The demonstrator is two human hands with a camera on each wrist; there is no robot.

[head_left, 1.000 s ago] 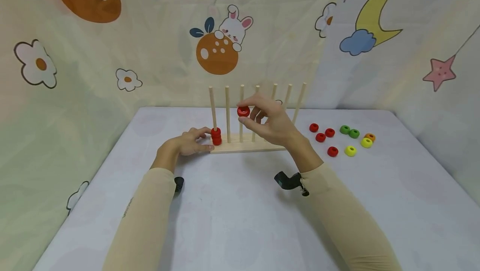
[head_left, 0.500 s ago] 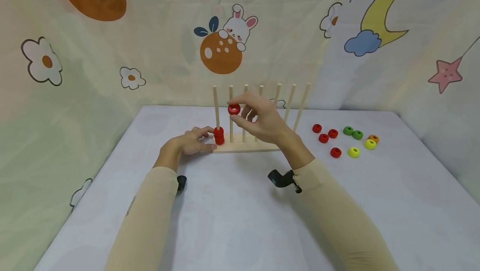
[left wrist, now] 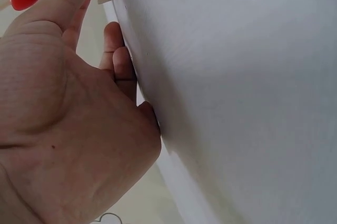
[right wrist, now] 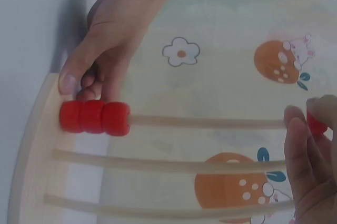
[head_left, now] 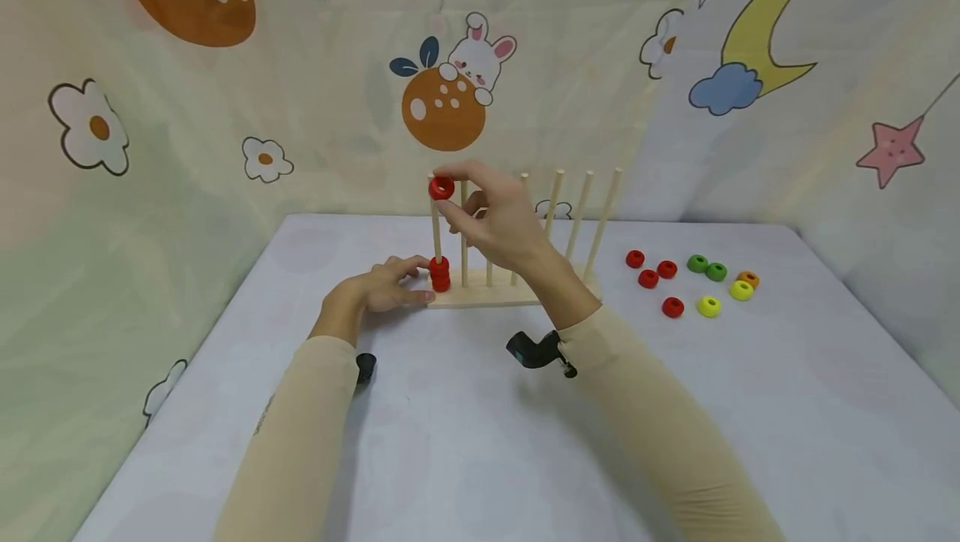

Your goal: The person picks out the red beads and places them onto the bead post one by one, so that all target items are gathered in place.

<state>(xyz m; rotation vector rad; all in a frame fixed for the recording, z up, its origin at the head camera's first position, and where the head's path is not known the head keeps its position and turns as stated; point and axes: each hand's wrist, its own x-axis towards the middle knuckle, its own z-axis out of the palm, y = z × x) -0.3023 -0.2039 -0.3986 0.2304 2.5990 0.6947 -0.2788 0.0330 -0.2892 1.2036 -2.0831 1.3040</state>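
Observation:
A wooden peg stand (head_left: pixel 491 297) with several upright pegs sits near the table's far edge. Three red beads (right wrist: pixel 95 117) are stacked at the foot of its leftmost peg (head_left: pixel 437 233). My left hand (head_left: pixel 381 286) grips the stand's left end, thumb at the front edge and fingers behind the stack. Between thumb and index finger, my right hand (head_left: pixel 501 221) pinches another red bead (head_left: pixel 434 190) at the top of that peg. In the right wrist view, the right fingers (right wrist: pixel 298 153) partly hide this bead and the peg's tip.
Right of the stand lie loose beads: several red ones (head_left: pixel 672 307), two green (head_left: pixel 717 272), two yellow (head_left: pixel 708 307) and an orange one (head_left: pixel 748 278). A patterned cloth (head_left: pixel 330 108) hangs behind the white table (head_left: pixel 450 442).
My right hand has carried the red bead left and up, from in front of the third peg to the leftmost peg's top. The left hand stays at the stand's end.

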